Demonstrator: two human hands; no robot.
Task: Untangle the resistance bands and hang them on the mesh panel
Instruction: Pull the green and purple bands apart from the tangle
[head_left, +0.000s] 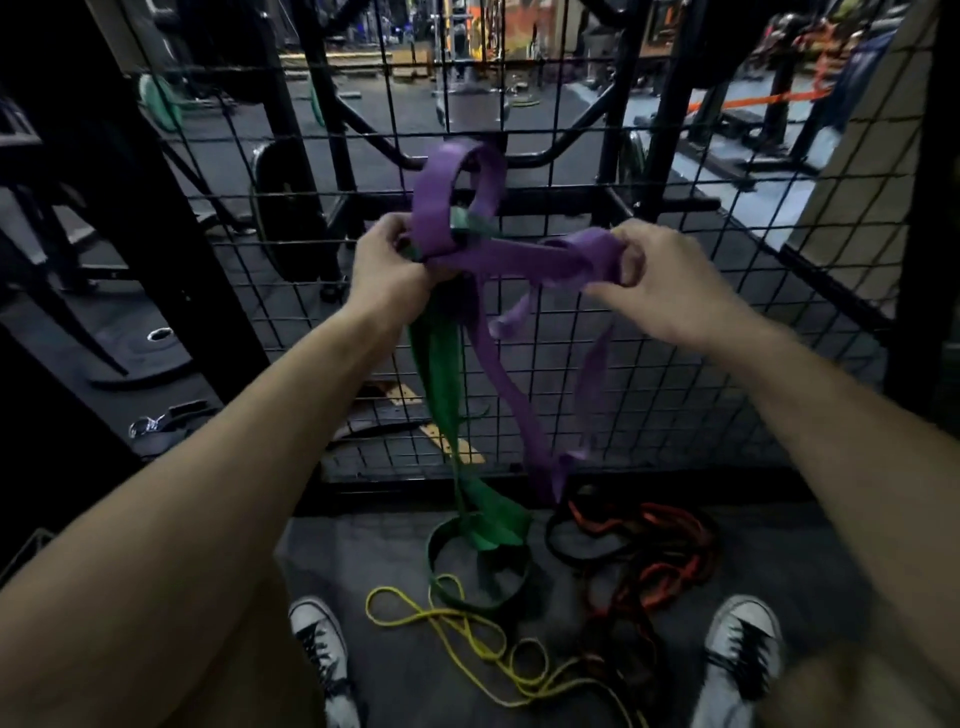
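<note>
Head cam, looking down at both hands raised in front of black mesh panel (649, 322). Left hand (387, 270) fingers curled tight round a bunch where purple band (498, 260) and green band (441, 374) cross; right hand (660, 280) fingers and thumb pinching a folded end of the purple band. Purple runs taut btwn the two hands, w/ a loop standing up above the left hand, just in front of the mesh. More purple hangs down below both hands in twisted strands, lower end near base of the panel. Green comes out under the left hand, hangs straight down, bottom part lies on the floor (363, 561) as a ring-shaped coil. A bit of green also shows inside the purple loop at the knot, so the 2 are tangled there. Neither band hooked on the mesh.

On floor btwn the feet: thin yellow band (447, 618) in loose loops, touching the green coil's edge; to its right a pile of red-orange band (660, 566) mixed w/ black band (566, 551), can't tell how many pieces. Left shoe (319, 639) and right shoe (743, 644), white w/ dark laces, either side of the pile. Gym gear behind mesh, dim and blurry.
</note>
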